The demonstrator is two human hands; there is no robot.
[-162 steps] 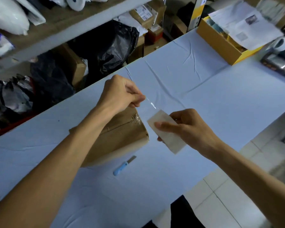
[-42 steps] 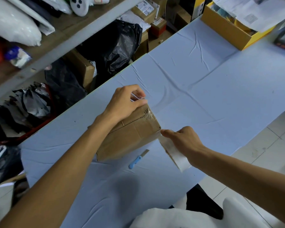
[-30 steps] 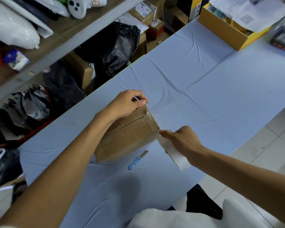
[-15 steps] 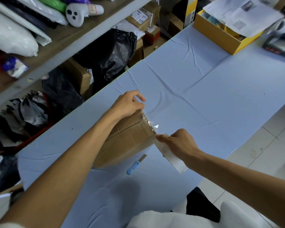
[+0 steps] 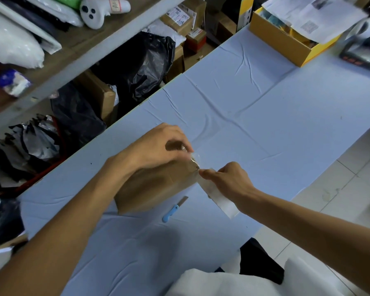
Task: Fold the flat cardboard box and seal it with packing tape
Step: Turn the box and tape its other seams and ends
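A folded brown cardboard box point(image 5: 156, 189) lies on the pale blue table point(image 5: 276, 116), partly hidden under my left forearm. My left hand point(image 5: 158, 146) rests on the box's far right corner and pinches the free end of clear packing tape point(image 5: 195, 156) there. My right hand point(image 5: 229, 178) holds the white tape roll point(image 5: 220, 199) just off the box's right end, thumb pressing at the corner. The tape spans the short gap between the two hands.
A blue-handled utility knife point(image 5: 173, 210) lies on the table in front of the box. A yellow box point(image 5: 286, 41) with papers on it stands at the far right, a dark device point(image 5: 363, 54) beside it. Shelves and black bags point(image 5: 141, 60) line the table's far edge.
My left hand has curled down over the box's corner and pinched the tape end. My right hand with the roll has moved up against the box's right end.
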